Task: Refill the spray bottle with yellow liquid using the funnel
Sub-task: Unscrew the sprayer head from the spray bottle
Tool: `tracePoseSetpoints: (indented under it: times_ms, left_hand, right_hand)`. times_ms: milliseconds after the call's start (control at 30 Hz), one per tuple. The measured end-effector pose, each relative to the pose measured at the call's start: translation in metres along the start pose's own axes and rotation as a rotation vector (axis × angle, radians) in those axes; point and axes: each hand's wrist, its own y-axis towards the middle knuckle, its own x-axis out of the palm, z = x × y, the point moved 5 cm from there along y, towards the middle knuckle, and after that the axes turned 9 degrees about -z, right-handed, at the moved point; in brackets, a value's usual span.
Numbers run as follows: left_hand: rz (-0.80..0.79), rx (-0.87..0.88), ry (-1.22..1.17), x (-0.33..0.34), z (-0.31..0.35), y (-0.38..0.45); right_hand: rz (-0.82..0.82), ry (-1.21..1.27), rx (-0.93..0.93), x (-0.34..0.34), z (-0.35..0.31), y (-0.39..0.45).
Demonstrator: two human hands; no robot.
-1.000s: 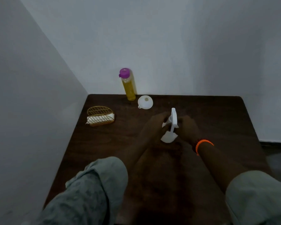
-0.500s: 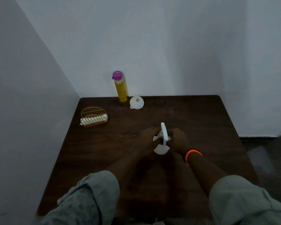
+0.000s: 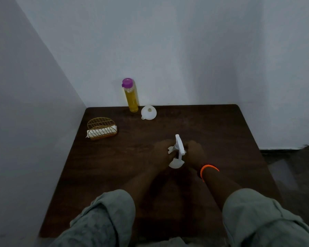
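Where the table [image 3: 221, 132] lies bare mid-surface, left hand [image 3: 161, 155] and right hand [image 3: 194, 154] clasp the spray bottle [image 3: 177, 150]. Funnel [image 3: 148, 112] and yellow-liquid bottle [image 3: 130, 95] stand at the far edge.

Bare table [image 3: 212, 132] lies between the hands and the far edge, where funnel [image 3: 149, 112] stands just beside yellow bottle [image 3: 131, 97]; wire rack [image 3: 102, 129] occupies the left side near the wall.

both hands [image 3: 178, 154] gripping white spray bottle [image 3: 178, 147], dark table [image 3: 221, 132]

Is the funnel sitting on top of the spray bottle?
No, the funnel lies on the table by the yellow bottle, apart from the spray bottle.
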Motion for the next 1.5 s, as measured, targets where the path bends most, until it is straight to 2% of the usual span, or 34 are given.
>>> tracePoseSetpoints:
  times_ms: [233,467,800,1000,1200,1367,1500]
  left_hand:
    - [-0.004,0.013,0.039,-0.013,0.026,-0.012]
    - [0.192,-0.061,-0.057,-0.017,0.031,-0.017]
    - [0.064,0.064,-0.058,-0.023,0.030,-0.024]
    - [0.108,-0.041,-0.128,-0.021,0.030,-0.024]
    - [-0.004,-0.091,-0.102,-0.008,0.025,-0.021]
    - [-0.028,-0.059,-0.081,-0.015,0.020,-0.027]
    - [0.017,-0.038,-0.111,-0.019,0.018,-0.030]
  right_hand:
    - [0.014,-0.002,0.001,0.006,0.004,0.002]
    - [0.036,0.046,0.008,0.008,0.004,0.000]
    - [0.053,0.107,0.041,0.012,0.009,-0.001]
    - [0.032,0.121,0.070,0.014,0.009,-0.001]
    - [0.037,0.103,0.068,0.015,0.009,-0.002]
    - [0.039,0.111,0.077,0.017,0.008,-0.003]
    - [0.035,0.128,0.079,0.017,0.008,-0.002]
